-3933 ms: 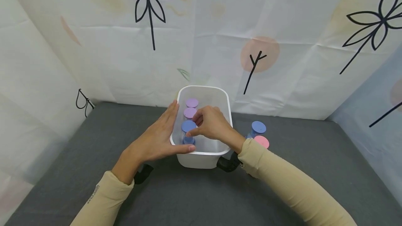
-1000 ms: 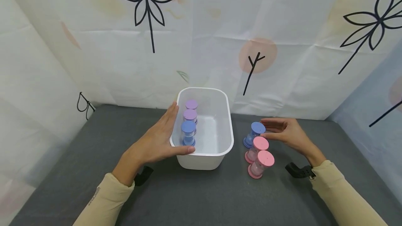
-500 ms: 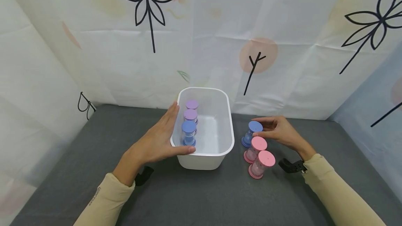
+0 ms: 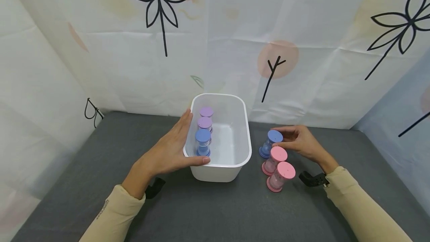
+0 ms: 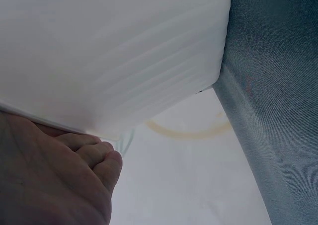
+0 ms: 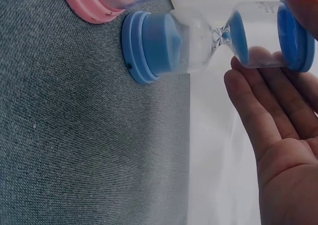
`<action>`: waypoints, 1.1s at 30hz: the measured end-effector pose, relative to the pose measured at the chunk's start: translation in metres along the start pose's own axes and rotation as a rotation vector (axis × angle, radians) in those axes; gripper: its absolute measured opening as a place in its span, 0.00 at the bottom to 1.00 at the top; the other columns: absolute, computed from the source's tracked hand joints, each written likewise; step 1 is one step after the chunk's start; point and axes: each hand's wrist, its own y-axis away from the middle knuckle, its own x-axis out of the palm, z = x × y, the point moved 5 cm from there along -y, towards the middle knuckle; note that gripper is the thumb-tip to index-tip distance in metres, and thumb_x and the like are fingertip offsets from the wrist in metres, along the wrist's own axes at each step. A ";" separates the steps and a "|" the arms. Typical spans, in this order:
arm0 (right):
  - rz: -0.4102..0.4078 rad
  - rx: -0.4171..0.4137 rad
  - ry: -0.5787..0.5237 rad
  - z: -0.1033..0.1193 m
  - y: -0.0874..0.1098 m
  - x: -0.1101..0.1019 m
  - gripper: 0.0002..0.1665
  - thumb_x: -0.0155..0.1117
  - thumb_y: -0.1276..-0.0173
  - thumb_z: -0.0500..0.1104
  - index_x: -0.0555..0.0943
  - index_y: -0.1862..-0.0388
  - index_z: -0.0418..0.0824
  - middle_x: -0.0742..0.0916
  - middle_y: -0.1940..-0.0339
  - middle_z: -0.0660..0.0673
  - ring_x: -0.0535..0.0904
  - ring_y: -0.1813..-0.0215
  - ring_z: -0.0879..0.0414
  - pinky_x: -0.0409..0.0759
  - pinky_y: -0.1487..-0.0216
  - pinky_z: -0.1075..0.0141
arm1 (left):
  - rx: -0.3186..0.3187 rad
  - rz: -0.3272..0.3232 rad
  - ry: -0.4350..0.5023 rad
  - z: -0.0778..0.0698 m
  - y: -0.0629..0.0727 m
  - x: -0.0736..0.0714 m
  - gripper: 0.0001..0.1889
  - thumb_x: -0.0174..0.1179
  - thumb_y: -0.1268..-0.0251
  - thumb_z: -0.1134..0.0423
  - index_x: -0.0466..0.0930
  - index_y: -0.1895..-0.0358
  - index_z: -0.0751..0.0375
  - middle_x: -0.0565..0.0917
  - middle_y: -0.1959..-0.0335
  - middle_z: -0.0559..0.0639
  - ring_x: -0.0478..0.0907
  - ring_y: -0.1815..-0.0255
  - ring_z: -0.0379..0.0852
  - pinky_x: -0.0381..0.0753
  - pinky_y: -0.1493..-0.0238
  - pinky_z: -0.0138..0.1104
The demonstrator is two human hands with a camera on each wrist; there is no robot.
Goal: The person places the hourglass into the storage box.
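My left hand (image 4: 168,148) rests against the white bin (image 4: 214,174), long fingers along its left side and thumb over the near rim. In the left wrist view, its fingers (image 5: 107,168) lie at the bin's rim. Inside stand two purple-capped hourglasses (image 4: 205,122) and, nearest, a blue hourglass (image 4: 203,141), lined up along the left wall. Right of the bin, my right hand (image 4: 299,143) holds another blue hourglass (image 4: 271,141) by its top cap, thumb in front and fingers behind. The right wrist view shows this blue hourglass (image 6: 194,41) upright, its base at the cloth.
Two pink hourglasses, a farther one (image 4: 276,158) and a nearer one (image 4: 282,174), stand just in front of the held blue one. Dark grey cloth (image 4: 215,212) covers the table. A white patterned curtain (image 4: 228,29) hangs right behind the bin.
My right hand has left the bin, where a blue hourglass now stands, and has reached the blue one on the right. That one and a pink one shifted slightly left. My left hand stayed.
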 end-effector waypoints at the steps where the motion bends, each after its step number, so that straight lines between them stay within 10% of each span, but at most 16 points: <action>1: -0.011 0.007 -0.005 0.000 0.000 -0.001 0.27 0.75 0.39 0.31 0.81 0.40 0.26 0.90 0.51 0.45 0.87 0.51 0.57 0.84 0.52 0.66 | 0.000 0.000 0.000 0.000 0.000 0.000 0.69 0.64 0.49 0.24 0.28 0.17 0.52 0.31 0.16 0.45 0.36 0.17 0.46 0.53 0.25 0.57; 20: -0.323 0.023 0.148 0.066 0.030 -0.055 0.29 0.74 0.37 0.31 0.81 0.36 0.33 0.89 0.53 0.59 0.86 0.52 0.67 0.81 0.54 0.76 | -0.007 0.009 -0.013 0.000 0.000 0.000 0.69 0.64 0.49 0.24 0.29 0.17 0.54 0.31 0.16 0.46 0.36 0.17 0.47 0.52 0.24 0.56; 33: -0.399 -0.159 -0.176 0.129 0.032 -0.029 0.27 0.72 0.43 0.21 0.83 0.43 0.28 0.90 0.55 0.45 0.87 0.58 0.57 0.83 0.55 0.72 | -0.005 0.008 -0.017 -0.001 0.000 -0.001 0.69 0.64 0.49 0.24 0.28 0.17 0.54 0.31 0.16 0.46 0.36 0.17 0.48 0.52 0.25 0.57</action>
